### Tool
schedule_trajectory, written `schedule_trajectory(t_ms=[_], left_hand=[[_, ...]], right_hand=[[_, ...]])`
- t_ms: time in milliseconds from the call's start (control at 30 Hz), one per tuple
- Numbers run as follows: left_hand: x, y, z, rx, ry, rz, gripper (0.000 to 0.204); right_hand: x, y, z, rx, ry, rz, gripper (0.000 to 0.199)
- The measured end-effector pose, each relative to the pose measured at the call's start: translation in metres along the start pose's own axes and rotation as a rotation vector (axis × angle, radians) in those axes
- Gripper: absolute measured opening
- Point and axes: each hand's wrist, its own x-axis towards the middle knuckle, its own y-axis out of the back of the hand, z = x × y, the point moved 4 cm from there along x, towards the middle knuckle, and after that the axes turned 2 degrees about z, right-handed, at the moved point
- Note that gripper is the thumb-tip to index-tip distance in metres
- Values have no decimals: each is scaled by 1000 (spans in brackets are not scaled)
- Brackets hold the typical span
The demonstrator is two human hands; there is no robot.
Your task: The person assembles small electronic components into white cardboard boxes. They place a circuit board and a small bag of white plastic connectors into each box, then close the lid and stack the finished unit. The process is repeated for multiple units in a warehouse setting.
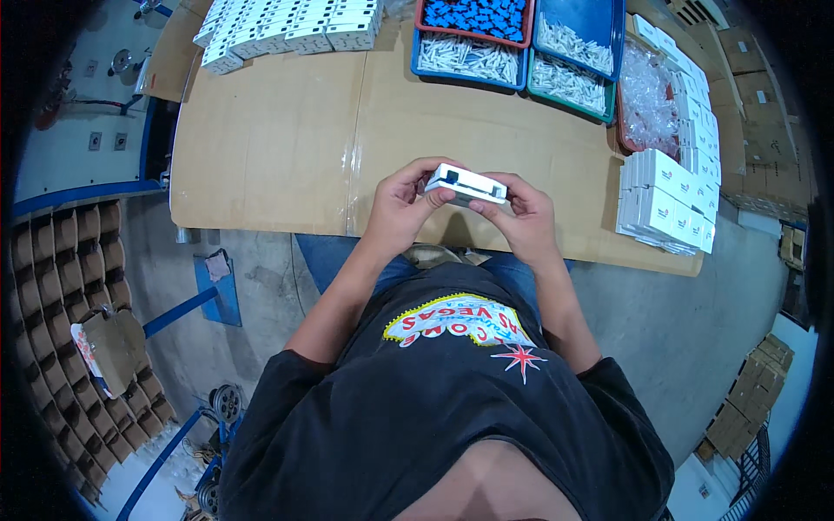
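Between my two hands, just above the near edge of the table, is a small white box (473, 180) with dark parts showing on its long side. My left hand (407, 204) grips its left end, thumb along the near side and fingers behind. On the right end, my right hand (525, 217) has its thumb below and its fingers over the far edge. The box is slightly tilted, and its contents are too small to make out.
Cardboard covers the table (269, 148). Rows of white boxes (295, 26) stand far left. Trays hold blue pieces (476, 17) and white sticks (469, 59). At right are a tray of clear plastic bags (650, 104) and stacked flat white boxes (665, 204).
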Motion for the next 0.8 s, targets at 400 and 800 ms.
schedule_trajectory(t_ms=[400, 800], left_hand=[[-6, 9, -13, 17, 6, 102, 24], [-16, 18, -61, -113, 152, 339, 33]], right_hand=[[4, -4, 0, -113, 5, -8, 26], [10, -39, 57, -242, -53, 90, 75]])
